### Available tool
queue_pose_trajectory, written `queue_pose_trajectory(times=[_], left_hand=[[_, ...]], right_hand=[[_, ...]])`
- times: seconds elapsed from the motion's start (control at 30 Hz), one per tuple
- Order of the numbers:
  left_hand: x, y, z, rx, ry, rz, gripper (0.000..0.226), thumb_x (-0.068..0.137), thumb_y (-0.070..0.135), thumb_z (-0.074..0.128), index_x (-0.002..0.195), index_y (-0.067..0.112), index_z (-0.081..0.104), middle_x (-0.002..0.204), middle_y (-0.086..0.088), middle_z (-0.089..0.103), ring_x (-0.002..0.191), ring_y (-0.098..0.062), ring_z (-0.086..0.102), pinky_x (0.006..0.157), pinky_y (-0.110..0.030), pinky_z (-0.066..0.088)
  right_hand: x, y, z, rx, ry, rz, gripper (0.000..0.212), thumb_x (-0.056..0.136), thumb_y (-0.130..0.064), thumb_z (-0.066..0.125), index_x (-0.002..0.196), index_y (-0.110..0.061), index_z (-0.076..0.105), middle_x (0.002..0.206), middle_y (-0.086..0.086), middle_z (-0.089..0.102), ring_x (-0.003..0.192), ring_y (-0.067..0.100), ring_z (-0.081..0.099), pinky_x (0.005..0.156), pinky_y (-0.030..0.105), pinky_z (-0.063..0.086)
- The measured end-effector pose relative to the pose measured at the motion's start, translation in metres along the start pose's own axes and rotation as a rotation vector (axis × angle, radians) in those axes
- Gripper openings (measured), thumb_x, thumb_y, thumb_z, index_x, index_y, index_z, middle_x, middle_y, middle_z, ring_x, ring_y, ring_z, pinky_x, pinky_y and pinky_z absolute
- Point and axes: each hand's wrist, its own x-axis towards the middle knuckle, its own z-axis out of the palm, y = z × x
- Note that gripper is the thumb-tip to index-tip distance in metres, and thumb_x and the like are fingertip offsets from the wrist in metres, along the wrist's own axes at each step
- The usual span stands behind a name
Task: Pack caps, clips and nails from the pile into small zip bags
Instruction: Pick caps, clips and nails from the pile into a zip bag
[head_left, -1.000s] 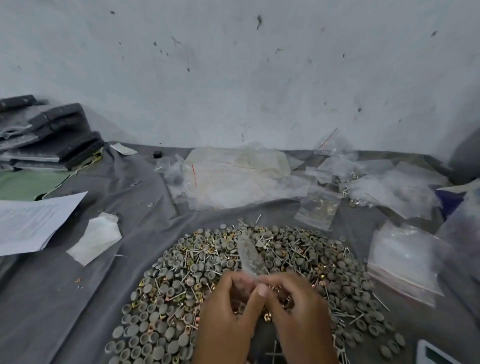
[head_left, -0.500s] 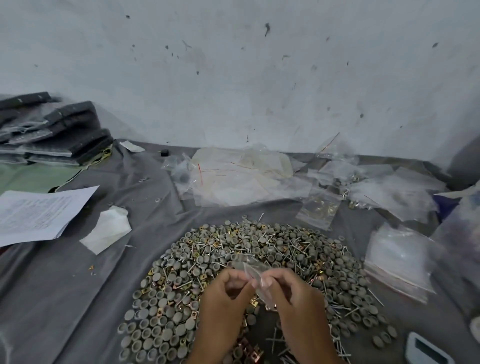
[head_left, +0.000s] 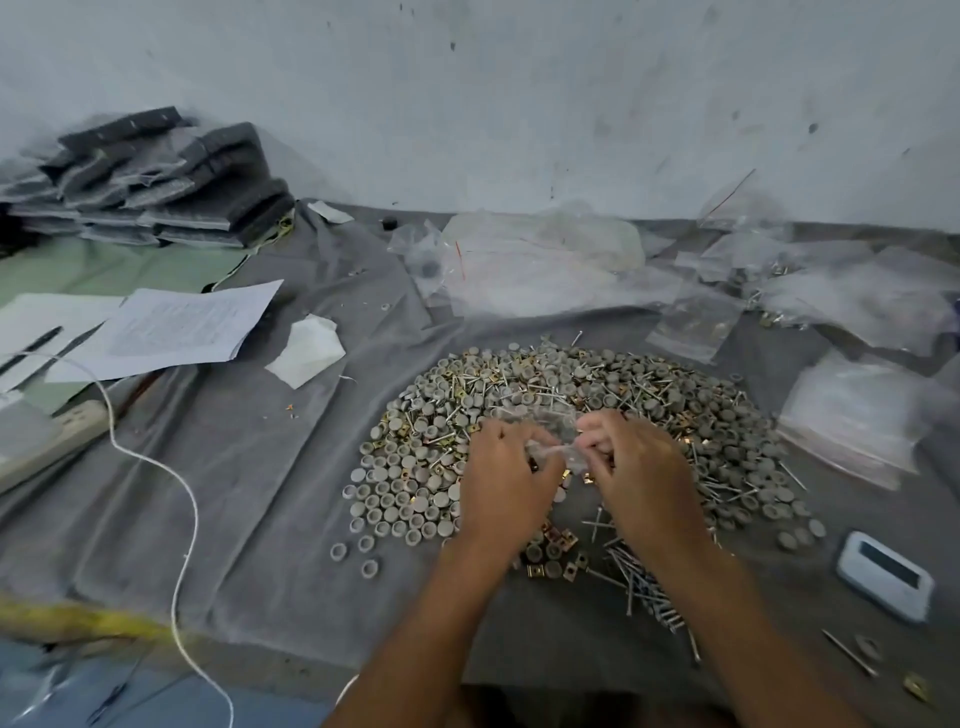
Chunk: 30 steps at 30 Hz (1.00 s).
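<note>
A wide pile (head_left: 597, 395) of grey round caps, brass clips and steel nails lies on the grey cloth (head_left: 260, 467). Above its near side, my left hand (head_left: 506, 486) and my right hand (head_left: 641, 475) both pinch a small clear zip bag (head_left: 553, 439) stretched between them. The bag is crumpled and I cannot tell what is inside it. A separate bunch of nails (head_left: 641, 587) and a few brass clips (head_left: 553, 558) lie just below my hands.
Clear plastic bags (head_left: 545, 260) are heaped at the back, and a stack of small zip bags (head_left: 852, 415) lies right. A white scale (head_left: 885, 574) sits near right. Papers (head_left: 171, 327), a power strip (head_left: 47, 441) with a white cord (head_left: 179, 478) and dark packets (head_left: 156, 182) are left.
The camera has tilted down and to the left, so more of the table's left side shows. My hands have spread a little apart, and the bag now lies flatter between them.
</note>
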Motion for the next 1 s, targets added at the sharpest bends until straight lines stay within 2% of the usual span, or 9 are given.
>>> queue_pose_trajectory(times=[0.1,0.27,0.4,0.47,0.53,0.6,0.77,0.9,1.0], left_hand=[[-0.004,-0.005,0.002,0.092,0.076,-0.003,0.014,0.087,0.042,0.060,0.096,0.032,0.061,0.104,0.007,0.043,0.098,-0.012,0.040,0.081,-0.028,0.039],[-0.007,-0.005,0.004,0.226,0.109,0.113,0.022,0.090,0.042,0.059,0.102,0.026,0.067,0.105,0.004,0.049,0.099,-0.012,0.043,0.088,-0.032,0.045],[-0.001,-0.010,0.007,0.328,0.227,0.223,0.028,0.096,0.045,0.052,0.100,0.021,0.067,0.105,0.002,0.054,0.096,-0.014,0.047,0.084,-0.032,0.046],[0.004,-0.011,0.009,0.288,0.291,0.252,0.027,0.097,0.041,0.052,0.097,0.018,0.066,0.100,0.002,0.056,0.091,-0.014,0.048,0.079,-0.032,0.043],[0.004,-0.016,0.014,0.265,0.336,0.304,0.022,0.097,0.036,0.055,0.095,0.017,0.065,0.096,0.001,0.057,0.088,-0.016,0.049,0.076,-0.033,0.039],[0.000,-0.022,0.019,0.250,0.359,0.339,0.019,0.094,0.035,0.058,0.096,0.018,0.066,0.095,0.002,0.058,0.086,-0.017,0.048,0.074,-0.034,0.037],[0.003,-0.036,0.021,0.192,0.378,0.375,0.016,0.089,0.038,0.057,0.093,0.023,0.061,0.093,0.007,0.058,0.087,-0.011,0.044,0.075,-0.026,0.025],[0.010,-0.042,0.022,0.092,0.480,0.323,0.009,0.092,0.033,0.055,0.092,0.027,0.049,0.086,0.007,0.056,0.080,-0.007,0.043,0.076,-0.021,0.022],[0.010,-0.041,0.022,0.034,0.583,0.407,0.008,0.095,0.027,0.057,0.091,0.022,0.052,0.086,0.004,0.058,0.074,-0.008,0.046,0.078,-0.021,0.023]], right_hand=[[-0.007,-0.003,0.008,0.016,0.077,0.006,0.029,0.081,-0.018,0.079,0.107,-0.019,0.066,0.088,-0.003,0.071,0.083,0.017,0.062,0.067,0.032,0.053],[-0.015,-0.008,0.018,0.058,0.154,0.037,0.023,0.083,-0.018,0.078,0.103,-0.018,0.066,0.091,-0.003,0.068,0.087,0.014,0.052,0.064,0.026,0.045],[-0.017,-0.014,0.021,0.171,0.323,0.205,0.038,0.079,-0.016,0.077,0.112,-0.018,0.058,0.116,0.000,0.052,0.108,0.008,0.040,0.081,0.008,0.039],[-0.010,-0.015,0.021,0.344,0.352,0.355,0.047,0.078,-0.010,0.078,0.113,-0.024,0.050,0.116,-0.004,0.043,0.098,0.002,0.047,0.076,0.005,0.041],[-0.008,-0.013,0.023,0.540,0.310,0.440,0.049,0.081,-0.003,0.075,0.112,-0.027,0.045,0.114,-0.006,0.046,0.085,0.001,0.056,0.064,0.008,0.047],[-0.009,-0.013,0.028,0.647,0.283,0.414,0.048,0.082,0.001,0.071,0.113,-0.026,0.046,0.116,0.000,0.052,0.082,0.003,0.061,0.059,0.011,0.048],[-0.003,-0.019,0.036,0.598,0.241,0.123,0.049,0.079,0.008,0.073,0.116,-0.015,0.051,0.116,0.003,0.050,0.090,0.004,0.060,0.071,0.009,0.049],[0.003,-0.016,0.037,0.511,0.215,0.140,0.047,0.077,0.004,0.073,0.114,-0.013,0.050,0.114,0.003,0.050,0.080,0.003,0.059,0.063,0.007,0.046],[-0.002,-0.016,0.036,0.331,0.189,0.157,0.039,0.077,-0.002,0.069,0.109,-0.012,0.050,0.111,0.001,0.047,0.072,0.001,0.054,0.059,0.005,0.043]])
